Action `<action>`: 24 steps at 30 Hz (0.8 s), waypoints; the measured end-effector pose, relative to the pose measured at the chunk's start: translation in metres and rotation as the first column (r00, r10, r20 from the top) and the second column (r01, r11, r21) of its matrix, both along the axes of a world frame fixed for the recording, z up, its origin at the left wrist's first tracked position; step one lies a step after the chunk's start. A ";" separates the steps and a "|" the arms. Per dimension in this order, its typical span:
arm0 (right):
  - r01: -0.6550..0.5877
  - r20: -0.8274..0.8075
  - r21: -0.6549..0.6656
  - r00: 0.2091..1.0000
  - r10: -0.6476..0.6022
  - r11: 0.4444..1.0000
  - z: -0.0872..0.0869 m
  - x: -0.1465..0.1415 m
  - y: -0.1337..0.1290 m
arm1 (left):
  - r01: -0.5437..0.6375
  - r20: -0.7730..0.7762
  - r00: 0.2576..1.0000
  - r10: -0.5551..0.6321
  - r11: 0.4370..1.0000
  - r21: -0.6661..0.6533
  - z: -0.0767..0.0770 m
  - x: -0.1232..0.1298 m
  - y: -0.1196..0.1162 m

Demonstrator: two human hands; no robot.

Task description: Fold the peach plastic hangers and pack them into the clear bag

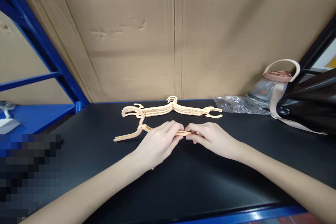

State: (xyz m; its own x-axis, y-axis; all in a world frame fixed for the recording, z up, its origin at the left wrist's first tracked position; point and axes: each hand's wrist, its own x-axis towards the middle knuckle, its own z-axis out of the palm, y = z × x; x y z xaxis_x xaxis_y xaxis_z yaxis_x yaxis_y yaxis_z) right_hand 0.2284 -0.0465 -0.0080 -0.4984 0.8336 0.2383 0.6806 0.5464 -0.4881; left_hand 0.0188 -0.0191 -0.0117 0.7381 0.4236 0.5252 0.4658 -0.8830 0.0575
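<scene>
A cream plastic clothes hanger [132, 135] is held above the black tabletop, its hook at the upper left and one arm sticking out to the left. My left hand [161, 141] is closed around the hanger's other arm and covers much of it. The fingertips of my right hand [210, 136] pinch that arm's right end, close to my left fingertips. What exactly lies under the right fingers is partly hidden. Just beyond my hands lies a stack of several similar hangers [187, 109], their hooks toward the back wall.
The black tabletop [199, 185] has a blue front edge. Cardboard [131, 49] walls off the back. At the right stand a clear water bottle [265, 89] with a strap, some crumpled plastic film [233, 105] and a black bag [312, 101]. A blue metal frame [49, 52] rises at the left.
</scene>
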 end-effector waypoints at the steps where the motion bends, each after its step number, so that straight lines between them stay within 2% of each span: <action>1: -0.005 -0.043 -0.020 0.999 0.004 1.000 0.001 0.002 0.002 | 0.020 0.000 1.000 -0.020 0.994 0.110 0.002 -0.001 0.000; 4: 0.016 -0.237 -0.089 0.971 -0.037 0.996 0.008 0.013 0.011 | 0.046 0.040 0.997 -0.066 0.919 0.391 0.011 -0.005 -0.001; 7: 0.053 -0.386 -0.116 0.918 -0.094 0.992 0.018 0.030 0.021 | 0.011 0.120 0.990 -0.075 0.889 0.457 0.019 -0.012 0.002; 10: 0.104 -0.467 -0.095 0.873 -0.137 0.990 0.025 0.047 0.030 | -0.025 0.147 0.988 -0.036 0.918 0.396 0.022 -0.015 0.007; 12: 0.158 -0.501 -0.097 0.845 -0.185 0.983 0.027 0.056 0.034 | -0.109 0.215 0.976 0.031 0.925 0.363 0.022 -0.016 0.011; 14: 0.198 -0.485 -0.099 0.846 -0.221 0.975 0.029 0.064 0.036 | -0.236 0.359 0.927 0.107 0.911 0.338 0.024 -0.017 0.015; 17: 0.177 -0.366 -0.078 0.910 -0.194 0.981 0.033 0.074 0.037 | -0.402 0.544 0.813 0.206 0.875 0.269 0.029 -0.022 0.022; 19: 0.143 -0.299 -0.066 0.941 -0.156 0.988 0.034 0.078 0.038 | -0.437 0.505 0.816 0.281 0.872 0.221 0.033 -0.026 0.029; 22: 0.139 -0.230 -0.052 0.962 -0.148 0.989 0.037 0.081 0.038 | -0.428 0.292 0.879 0.378 0.894 0.131 0.034 -0.032 0.038; 24: 0.156 -0.168 -0.060 0.972 -0.164 0.986 0.038 0.082 0.038 | -0.418 0.219 0.891 0.398 0.907 0.055 0.033 -0.034 0.040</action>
